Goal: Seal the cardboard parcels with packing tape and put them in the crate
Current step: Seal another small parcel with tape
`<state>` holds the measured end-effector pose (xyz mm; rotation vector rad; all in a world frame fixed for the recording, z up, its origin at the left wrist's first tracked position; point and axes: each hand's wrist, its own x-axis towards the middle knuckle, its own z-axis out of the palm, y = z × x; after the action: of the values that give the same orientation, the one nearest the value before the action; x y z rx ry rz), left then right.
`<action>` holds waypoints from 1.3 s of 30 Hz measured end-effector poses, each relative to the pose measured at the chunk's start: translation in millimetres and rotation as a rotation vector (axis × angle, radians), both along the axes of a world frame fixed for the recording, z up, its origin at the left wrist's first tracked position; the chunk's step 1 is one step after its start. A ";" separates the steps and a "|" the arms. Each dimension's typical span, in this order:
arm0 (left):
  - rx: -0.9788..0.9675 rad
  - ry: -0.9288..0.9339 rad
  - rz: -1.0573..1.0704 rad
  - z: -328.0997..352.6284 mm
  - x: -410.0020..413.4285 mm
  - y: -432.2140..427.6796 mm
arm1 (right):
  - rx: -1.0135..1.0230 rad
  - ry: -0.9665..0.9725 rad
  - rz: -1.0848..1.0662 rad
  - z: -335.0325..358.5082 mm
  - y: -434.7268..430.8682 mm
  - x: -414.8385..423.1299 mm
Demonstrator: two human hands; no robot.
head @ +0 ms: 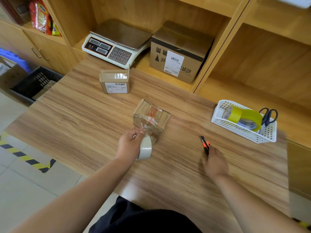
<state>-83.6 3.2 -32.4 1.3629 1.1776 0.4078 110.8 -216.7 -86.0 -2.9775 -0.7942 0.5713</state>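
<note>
Wood surface (84, 125), shelves behind. Mid-seal on near parcel (151, 118) at centre: tape over top, strip running to tape roll (146, 149) gripped in left hand (128, 142). Right hand (215, 163) curled round cutter (204, 142); cut likely next. Far parcel (114, 81) flap up, unsealed. Neither crated. Crate (36, 81) on floor left: contents unclear. Basket (239, 130): yellow tape (249, 118), scissors (269, 116).
</note>
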 end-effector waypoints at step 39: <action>-0.045 0.039 -0.059 -6.6 -0.7 23.9 | 0.199 -0.324 0.669 133.0 117.4 -92.3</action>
<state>-84.3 27.1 -39.0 1.3683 1.1686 0.3125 18.6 -99.3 47.0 -2.6023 -1.7729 -0.0138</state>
